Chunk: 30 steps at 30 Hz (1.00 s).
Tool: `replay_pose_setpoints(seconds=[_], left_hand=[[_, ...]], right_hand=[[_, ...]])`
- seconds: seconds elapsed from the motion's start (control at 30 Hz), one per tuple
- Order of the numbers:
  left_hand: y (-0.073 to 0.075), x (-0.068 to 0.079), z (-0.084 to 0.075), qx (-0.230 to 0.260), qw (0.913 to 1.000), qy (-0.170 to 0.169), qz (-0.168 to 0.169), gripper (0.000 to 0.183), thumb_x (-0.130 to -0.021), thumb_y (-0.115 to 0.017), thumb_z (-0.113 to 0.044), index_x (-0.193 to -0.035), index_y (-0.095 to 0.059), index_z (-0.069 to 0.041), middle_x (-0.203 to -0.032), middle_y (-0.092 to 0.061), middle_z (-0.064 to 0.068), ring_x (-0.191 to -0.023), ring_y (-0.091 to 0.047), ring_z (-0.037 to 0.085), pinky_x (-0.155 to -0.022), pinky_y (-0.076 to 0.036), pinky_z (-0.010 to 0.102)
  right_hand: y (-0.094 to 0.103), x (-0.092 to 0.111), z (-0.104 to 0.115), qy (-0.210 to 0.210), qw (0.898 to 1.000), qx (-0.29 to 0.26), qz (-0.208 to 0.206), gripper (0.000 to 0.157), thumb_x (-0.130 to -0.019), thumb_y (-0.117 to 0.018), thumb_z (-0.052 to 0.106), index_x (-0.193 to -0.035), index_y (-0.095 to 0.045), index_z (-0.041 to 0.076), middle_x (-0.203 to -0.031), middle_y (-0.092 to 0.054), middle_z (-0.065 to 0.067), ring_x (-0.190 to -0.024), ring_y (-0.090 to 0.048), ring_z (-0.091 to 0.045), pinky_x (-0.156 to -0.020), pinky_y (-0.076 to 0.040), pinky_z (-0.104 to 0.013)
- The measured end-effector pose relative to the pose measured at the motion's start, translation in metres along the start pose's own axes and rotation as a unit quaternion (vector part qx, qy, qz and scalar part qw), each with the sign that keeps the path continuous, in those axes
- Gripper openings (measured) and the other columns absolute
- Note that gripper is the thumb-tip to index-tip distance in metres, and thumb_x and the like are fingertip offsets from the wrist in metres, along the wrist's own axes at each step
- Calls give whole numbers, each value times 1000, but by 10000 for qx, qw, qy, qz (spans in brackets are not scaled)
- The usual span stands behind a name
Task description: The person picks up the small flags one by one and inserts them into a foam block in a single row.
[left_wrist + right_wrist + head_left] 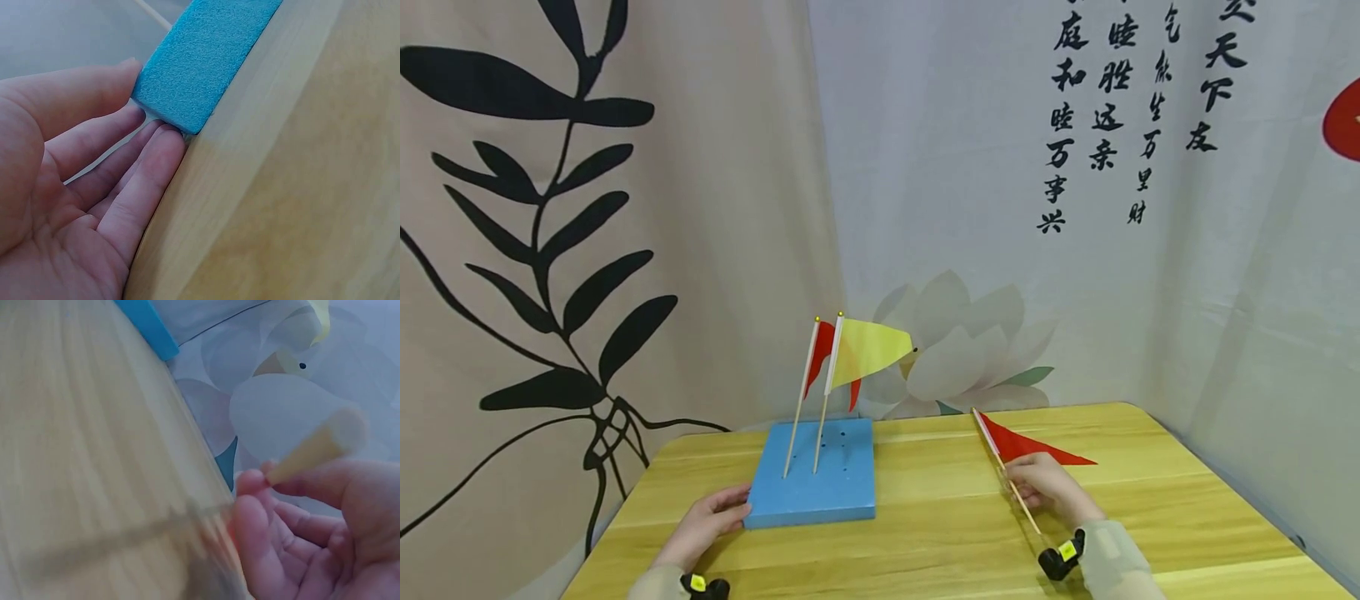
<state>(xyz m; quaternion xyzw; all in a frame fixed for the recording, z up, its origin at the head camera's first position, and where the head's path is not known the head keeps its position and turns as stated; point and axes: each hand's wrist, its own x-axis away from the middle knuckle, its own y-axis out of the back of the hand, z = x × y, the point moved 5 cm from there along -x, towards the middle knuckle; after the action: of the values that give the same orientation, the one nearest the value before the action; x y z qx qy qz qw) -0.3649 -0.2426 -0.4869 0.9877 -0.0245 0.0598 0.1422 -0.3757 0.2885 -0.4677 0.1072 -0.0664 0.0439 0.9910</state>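
Note:
A blue foam block (842, 497) lies on the table, with a yellow flag (867, 350) and a red flag (817, 354) standing in it, both slightly tilted. My left hand (706, 518) touches the block's near left side. In the left wrist view, thumb and fairly straight fingertips rest against the corner of the foam block (194, 69). Right of the block, my right hand (1048, 483) pinches the stick of another red flag (1018, 442), just below its cloth. That flag leans up and left; the stick's lower end (312, 447) points toward the right wrist camera.
Several small holes (844, 446) show in the block's top. The wooden table (940, 533) ends at the back against a curtain (745, 250) printed with leaves, a lotus and characters. Black wrist cameras (1062, 560) sit on both wrists.

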Motion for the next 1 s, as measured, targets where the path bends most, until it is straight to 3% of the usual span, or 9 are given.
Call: replay_pose_setpoints(seconds=[0.23,0.77,1.0], left_hand=[[0,1,-3,-36,9999,-66,78,57,-94,-66,-21,-139,-47,9,-132,-53,25,-113,-57,34,-87,-53,45],[2,-2,-7,-82,9998,-151,104,58,-95,-65,-21,-141,-45,7,-136,-49,27,-116,-55,36,-89,-52,45],[-1,2,-4,-30,9998,-120,138,58,-94,-66,-20,-140,-45,8,-136,-49,28,-117,-55,37,-89,-52,45]], right_hand=[[1,1,17,174,9998,43,-73,38,-94,-60,9,-121,-53,-17,-83,-65,-12,-54,-62,-14,-49,-54,-25],[8,-3,71,675,9969,-86,-386,39,-96,-58,12,-126,-51,-13,-78,-63,-6,-59,-63,-16,-54,-57,-27],[6,-1,91,983,9947,-189,-245,39,-97,-57,9,-126,-49,-15,-80,-66,-7,-59,-64,-18,-55,-57,-27]])
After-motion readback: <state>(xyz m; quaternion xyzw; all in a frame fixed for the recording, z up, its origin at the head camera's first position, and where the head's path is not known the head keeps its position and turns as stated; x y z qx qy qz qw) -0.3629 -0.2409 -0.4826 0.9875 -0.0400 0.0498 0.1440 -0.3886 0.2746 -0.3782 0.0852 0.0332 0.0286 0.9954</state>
